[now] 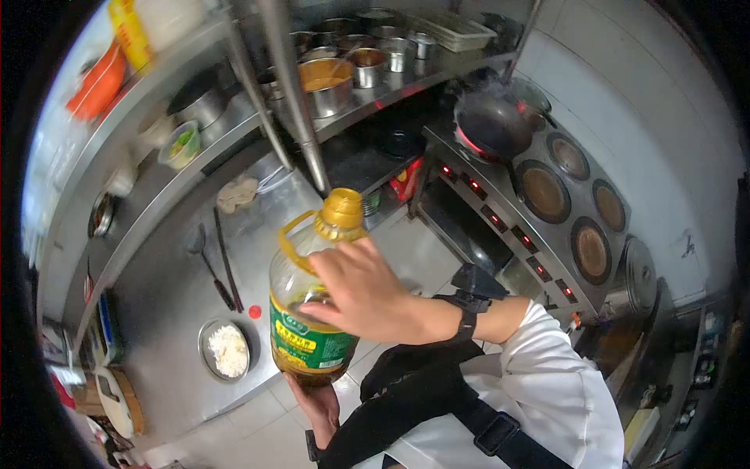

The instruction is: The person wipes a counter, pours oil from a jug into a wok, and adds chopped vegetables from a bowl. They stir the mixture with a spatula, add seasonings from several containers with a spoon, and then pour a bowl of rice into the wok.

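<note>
A large clear jug of cooking oil point(308, 356) with a green and yellow label, a yellow cap and a yellow handle is held up in front of me, slightly tilted. My right hand point(355, 285) wraps round its upper side near the handle, thumb across the front; some fingertips are hidden. Beneath the jug, my left hand point(315, 402) supports the bottom, its fingers partly hidden. Left of the jug, a metal bowl of white rice point(228, 349) stands on the steel counter point(168, 320). A small red disc point(255, 312) lies beside it.
A steaming wok point(492, 129) sits on the multi-burner stove point(539, 227) with lit red displays. Metal pots point(328, 82) crowd the shelf above. A ladle point(209, 266) and a dark rod point(226, 258) lie on the counter, near a cloth point(237, 194). Steel posts point(293, 90) rise behind the jug.
</note>
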Demonstrator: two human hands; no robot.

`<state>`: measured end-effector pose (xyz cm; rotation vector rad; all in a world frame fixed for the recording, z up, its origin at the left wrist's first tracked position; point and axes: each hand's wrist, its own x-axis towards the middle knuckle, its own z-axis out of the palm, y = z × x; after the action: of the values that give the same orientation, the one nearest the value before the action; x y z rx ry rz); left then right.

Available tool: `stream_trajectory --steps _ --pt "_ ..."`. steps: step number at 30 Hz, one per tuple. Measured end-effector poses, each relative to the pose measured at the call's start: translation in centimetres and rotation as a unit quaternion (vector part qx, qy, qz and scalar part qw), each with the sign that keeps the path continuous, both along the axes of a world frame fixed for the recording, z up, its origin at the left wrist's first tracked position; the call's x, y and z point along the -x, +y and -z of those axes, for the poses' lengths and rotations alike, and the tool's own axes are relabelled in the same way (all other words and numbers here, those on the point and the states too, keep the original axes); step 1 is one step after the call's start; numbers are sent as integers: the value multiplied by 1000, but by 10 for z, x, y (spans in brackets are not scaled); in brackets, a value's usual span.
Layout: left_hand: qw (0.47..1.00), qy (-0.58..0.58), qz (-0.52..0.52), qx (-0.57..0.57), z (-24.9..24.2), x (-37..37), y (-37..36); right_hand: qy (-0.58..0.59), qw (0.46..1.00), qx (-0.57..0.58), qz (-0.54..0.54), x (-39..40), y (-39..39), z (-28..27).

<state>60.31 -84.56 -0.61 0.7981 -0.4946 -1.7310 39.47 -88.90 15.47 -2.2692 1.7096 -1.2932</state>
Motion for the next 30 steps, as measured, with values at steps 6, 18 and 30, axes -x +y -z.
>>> stream_trajectory --steps 6,18,30 --pt "994 -84 77 2 -8 120 -26 -23 995 -50 86 153 6 16" --pt "970 -226 79 -49 -39 387 -86 -142 978 -79 128 446 -46 66" --pt "911 -384 151 -6 -70 476 -132 -246 948 -117 166 554 -65 109"
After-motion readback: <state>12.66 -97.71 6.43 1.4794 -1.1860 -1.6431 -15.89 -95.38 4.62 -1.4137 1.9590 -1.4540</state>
